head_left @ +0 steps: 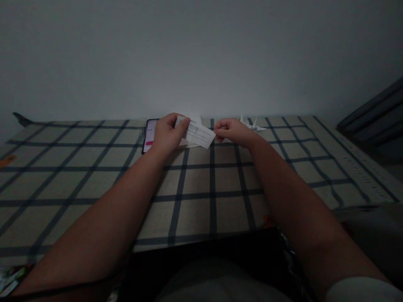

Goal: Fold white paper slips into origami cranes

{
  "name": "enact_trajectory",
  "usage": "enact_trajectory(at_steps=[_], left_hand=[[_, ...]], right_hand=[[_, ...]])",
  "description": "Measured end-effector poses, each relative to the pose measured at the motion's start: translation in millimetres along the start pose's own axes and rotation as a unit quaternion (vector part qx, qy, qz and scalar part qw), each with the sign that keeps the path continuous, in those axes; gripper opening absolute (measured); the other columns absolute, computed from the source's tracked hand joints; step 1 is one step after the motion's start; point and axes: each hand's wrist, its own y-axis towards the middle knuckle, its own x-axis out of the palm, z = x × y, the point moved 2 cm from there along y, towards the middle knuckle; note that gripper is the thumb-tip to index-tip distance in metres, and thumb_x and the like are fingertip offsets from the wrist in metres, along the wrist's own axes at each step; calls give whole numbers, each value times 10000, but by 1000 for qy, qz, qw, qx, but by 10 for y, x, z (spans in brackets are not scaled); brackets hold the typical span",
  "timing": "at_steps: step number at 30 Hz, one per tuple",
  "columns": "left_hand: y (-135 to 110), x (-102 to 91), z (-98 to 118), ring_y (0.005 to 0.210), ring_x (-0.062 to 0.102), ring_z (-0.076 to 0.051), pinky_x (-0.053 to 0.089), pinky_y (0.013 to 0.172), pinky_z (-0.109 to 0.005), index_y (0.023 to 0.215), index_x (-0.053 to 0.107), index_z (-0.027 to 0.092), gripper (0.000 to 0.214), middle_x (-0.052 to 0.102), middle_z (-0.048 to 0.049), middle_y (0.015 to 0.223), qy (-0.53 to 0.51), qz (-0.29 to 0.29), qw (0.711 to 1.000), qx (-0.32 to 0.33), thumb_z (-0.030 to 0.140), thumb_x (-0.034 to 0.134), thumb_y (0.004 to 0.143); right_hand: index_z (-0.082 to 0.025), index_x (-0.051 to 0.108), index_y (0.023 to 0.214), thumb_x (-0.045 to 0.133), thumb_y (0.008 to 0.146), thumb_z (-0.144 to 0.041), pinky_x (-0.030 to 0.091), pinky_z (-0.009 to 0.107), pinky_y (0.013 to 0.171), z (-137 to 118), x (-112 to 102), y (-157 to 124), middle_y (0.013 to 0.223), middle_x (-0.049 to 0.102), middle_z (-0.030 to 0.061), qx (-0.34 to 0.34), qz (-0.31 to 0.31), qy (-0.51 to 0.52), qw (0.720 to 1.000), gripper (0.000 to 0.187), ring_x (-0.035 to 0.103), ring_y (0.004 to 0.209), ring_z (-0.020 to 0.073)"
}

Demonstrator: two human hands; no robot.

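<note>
My left hand is closed on a small printed paper slip, thumb on top, holding it tilted above the table. Dark print runs across the slip. Close by its right corner is my right hand, with the fingers curled together in a pinch. Whether they touch the corner or hold anything small, I cannot tell. Under and behind the slip lies more white paper, partly hidden by the left hand. A phone with a lit screen lies left of that hand, partly covered by it.
A checked cloth covers the table, which meets a plain wall. Behind my right wrist sits a folded white paper piece with pointed tips, like an origami crane. An orange object lies at the left edge; a dark curtain hangs right.
</note>
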Motion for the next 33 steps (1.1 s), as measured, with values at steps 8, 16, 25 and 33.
enact_trajectory(at_steps=[8, 16, 25, 33], left_hand=[[64, -68, -14, 697, 655, -166, 511, 635, -257, 827, 656, 211, 223, 706, -7, 784, -62, 53, 995, -55, 417, 738, 849], [-80, 97, 186, 639, 614, -150, 476, 610, -252, 736, 684, 201, 231, 688, 4, 689, -82, -36, 994, -63, 406, 788, 759], [-71, 106, 75, 647, 652, -165, 503, 586, -258, 740, 695, 200, 377, 702, -31, 702, -119, -33, 987, -104, 558, 731, 853], [-89, 173, 135, 661, 717, -203, 578, 541, -277, 930, 743, 196, 554, 750, -76, 754, -212, -86, 952, -202, 741, 646, 899]], right_hand=[[-188, 633, 750, 629, 859, -113, 471, 240, 605, -5, -22, 30, 662, 644, -2, 4, 46, -6, 999, 132, 588, 609, 115], [-173, 734, 871, 726, 850, -450, 472, 293, 713, -111, 75, 59, 837, 708, 33, -87, 32, -33, 995, 278, 599, 800, 171], [-172, 711, 800, 730, 814, -451, 433, 287, 645, -133, 100, 19, 740, 644, 18, -66, 9, -47, 997, 281, 537, 720, 157], [-193, 690, 912, 734, 853, -404, 518, 312, 722, -79, 80, 75, 858, 724, 44, -76, 99, 29, 992, 223, 639, 795, 181]])
